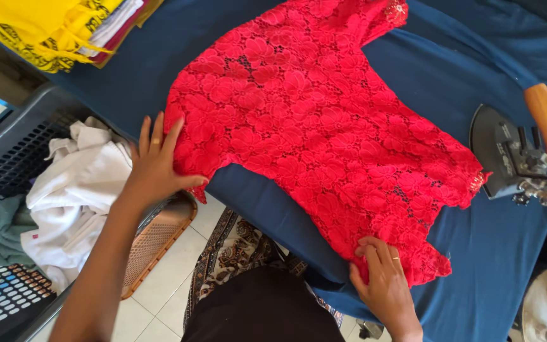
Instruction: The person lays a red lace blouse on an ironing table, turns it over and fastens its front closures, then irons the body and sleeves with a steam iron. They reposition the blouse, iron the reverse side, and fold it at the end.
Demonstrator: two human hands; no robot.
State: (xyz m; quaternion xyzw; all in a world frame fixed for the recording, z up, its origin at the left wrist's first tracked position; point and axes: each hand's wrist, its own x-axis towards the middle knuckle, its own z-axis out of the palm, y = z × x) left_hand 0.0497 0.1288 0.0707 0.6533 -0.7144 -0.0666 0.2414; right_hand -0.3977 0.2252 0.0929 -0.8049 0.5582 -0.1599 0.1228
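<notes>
A red lace top lies spread flat on a blue cloth-covered board. My left hand rests flat with fingers apart on the garment's left sleeve edge. My right hand presses on the lower hem near the board's front edge, fingers bent onto the lace. Neither hand lifts the fabric.
A dark iron with a wooden handle stands at the right of the board. Folded yellow and other clothes sit at the top left. A dark laundry basket holds white cloth. A patterned rug covers tiled floor.
</notes>
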